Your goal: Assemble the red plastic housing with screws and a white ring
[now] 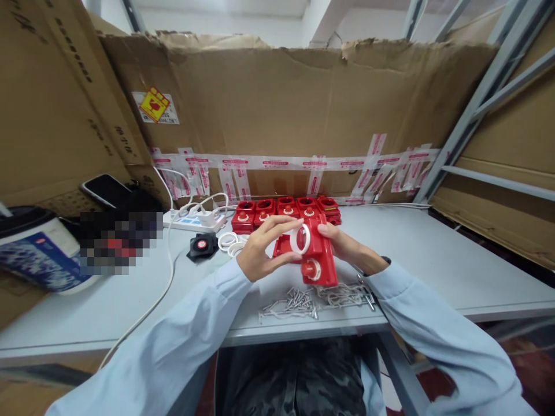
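Observation:
My right hand grips a red plastic housing by its right edge, holding it tilted above the table. A red knob in a white collar sits on the housing's lower part. Between thumb and fingers, my left hand pinches a white ring at the housing's round opening; I cannot tell whether the ring is seated or only held against it. Behind the held piece, another red part shows partly. Below lie a pile of metal screws and some whitish cords with metal pins.
Several red housings stand in a row at the back. Loose white rings, a black square part and a power strip with cables lie left. A white-and-blue tub and a phone are farther left. Cardboard walls the back.

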`<state>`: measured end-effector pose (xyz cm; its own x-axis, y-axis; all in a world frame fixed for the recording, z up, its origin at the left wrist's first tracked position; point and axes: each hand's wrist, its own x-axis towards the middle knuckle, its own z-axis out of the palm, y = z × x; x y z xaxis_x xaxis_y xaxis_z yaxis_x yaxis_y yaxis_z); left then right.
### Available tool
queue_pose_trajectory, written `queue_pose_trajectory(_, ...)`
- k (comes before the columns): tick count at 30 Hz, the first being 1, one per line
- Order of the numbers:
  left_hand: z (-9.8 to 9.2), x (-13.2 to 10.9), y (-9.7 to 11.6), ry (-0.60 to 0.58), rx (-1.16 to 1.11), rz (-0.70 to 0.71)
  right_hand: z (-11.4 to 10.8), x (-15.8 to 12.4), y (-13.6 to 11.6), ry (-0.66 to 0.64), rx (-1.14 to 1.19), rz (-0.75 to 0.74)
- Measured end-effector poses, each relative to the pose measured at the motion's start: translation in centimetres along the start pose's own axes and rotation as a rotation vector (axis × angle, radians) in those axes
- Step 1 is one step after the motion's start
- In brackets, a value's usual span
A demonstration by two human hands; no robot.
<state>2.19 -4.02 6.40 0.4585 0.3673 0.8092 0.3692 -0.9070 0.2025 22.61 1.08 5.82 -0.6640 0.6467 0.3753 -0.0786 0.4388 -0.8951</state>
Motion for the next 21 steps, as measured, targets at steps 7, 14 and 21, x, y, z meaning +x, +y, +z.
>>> queue_pose_trajectory(7, 0.11, -0.49, -0.34, 0.004, 0.135, 0.096, 0.39, 0.06, -0.18, 0.051, 0.21, 0.16)
queue_pose_trajectory(14, 0.38, -0.95, -0.72, -0.016, 0.239, 0.173, 0.58, -0.24, -0.12, -0.023, 0.379, 0.393)
queue_pose_trajectory(21, 0.25, -0.58, -0.65, -0.017, 0.221, 0.218, 0.33, -0.23, 0.14, -0.039, 0.442, 0.484)
